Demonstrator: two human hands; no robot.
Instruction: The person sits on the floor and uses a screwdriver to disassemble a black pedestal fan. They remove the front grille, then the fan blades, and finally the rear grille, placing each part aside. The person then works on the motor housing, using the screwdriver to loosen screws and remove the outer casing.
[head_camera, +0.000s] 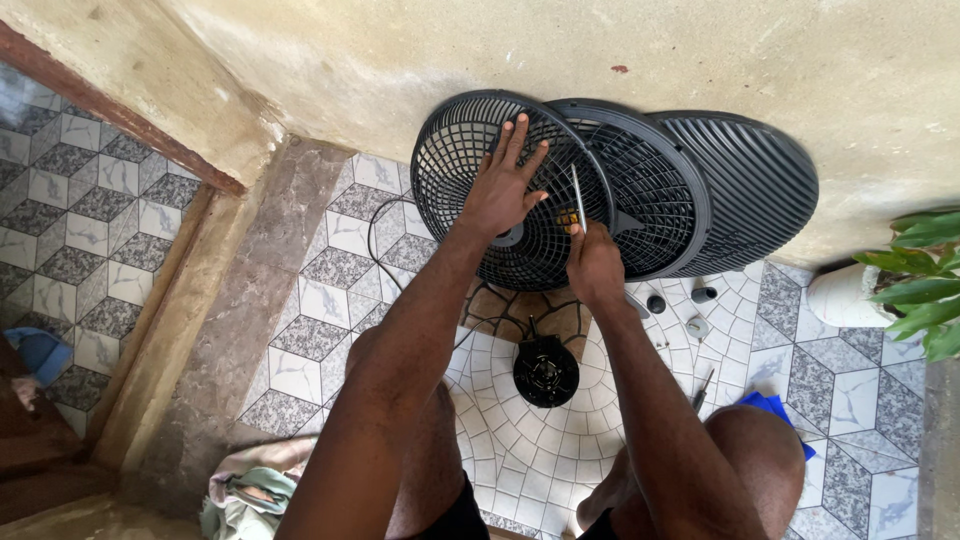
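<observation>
The round black plastic fan grille (505, 190) stood on edge against the pale plaster wall (600, 50), resting on the patterned grey-and-white tiled floor (330, 300). The left hand (502, 190) lay flat on its face with the fingers spread apart, pressing against the ribs near the hub. The right hand (593, 265) was closed around the yellow-and-black handle of a slim metal-shafted screwdriver (576, 200), whose shaft pointed up across the grille's right rim. Just behind that grille leaned a second black wire-mesh grille (655, 190), overlapping it, and behind that again a black slatted round cover (755, 180). On the floor below the hands sat the black round fan motor unit (546, 371) (its black power cord (385, 225) looped off to the left past the grille). Small dark knobs and caps (680, 298) lay scattered near the right forearm. A blue cloth (770, 408) showed beside the right knee, a crumpled pale rag (250, 490) lay at lower left, and a green potted plant (925, 280) stood at the right edge.
</observation>
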